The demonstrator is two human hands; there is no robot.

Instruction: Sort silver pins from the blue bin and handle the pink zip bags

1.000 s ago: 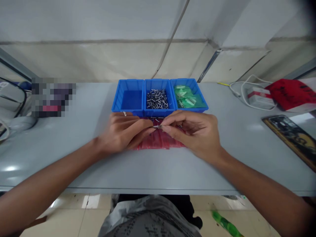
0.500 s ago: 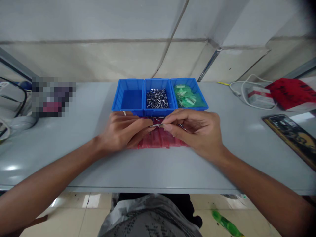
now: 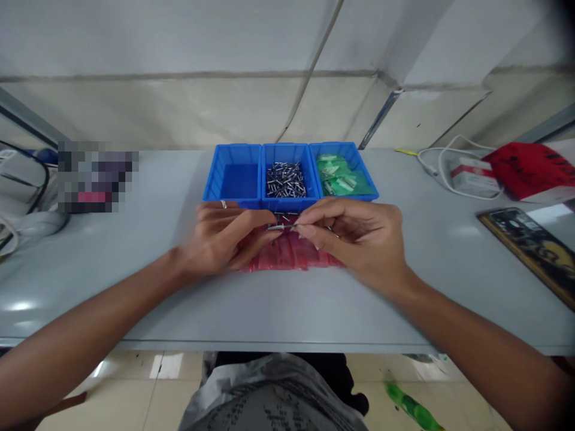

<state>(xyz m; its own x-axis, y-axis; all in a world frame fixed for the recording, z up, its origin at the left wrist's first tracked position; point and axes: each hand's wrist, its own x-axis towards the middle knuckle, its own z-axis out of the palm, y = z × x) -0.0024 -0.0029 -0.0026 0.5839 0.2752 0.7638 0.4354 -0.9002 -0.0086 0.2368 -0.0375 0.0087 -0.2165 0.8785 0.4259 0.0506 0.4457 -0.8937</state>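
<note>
My right hand pinches the thin pin of a silvery blind rivet between thumb and forefinger, above the red plastic bag. The rivet lies level, its thicker body pointing left. Around that body, my left hand has its thumb and forefinger parted, the rivet showing in the gap. A few loose rivets rest on the red plastic behind my fingers. Just beyond, the middle blue bin holds a heap of similar metal rivets.
A left blue bin and a right blue bin flank the middle one; green plastic packets fill the right. A white box with a cable, red cloth and a dark flat panel lie right.
My left thumb and forefinger have spread away from the rivet, and more of its body shows. My right hand keeps its pinch in nearly the same place.
</note>
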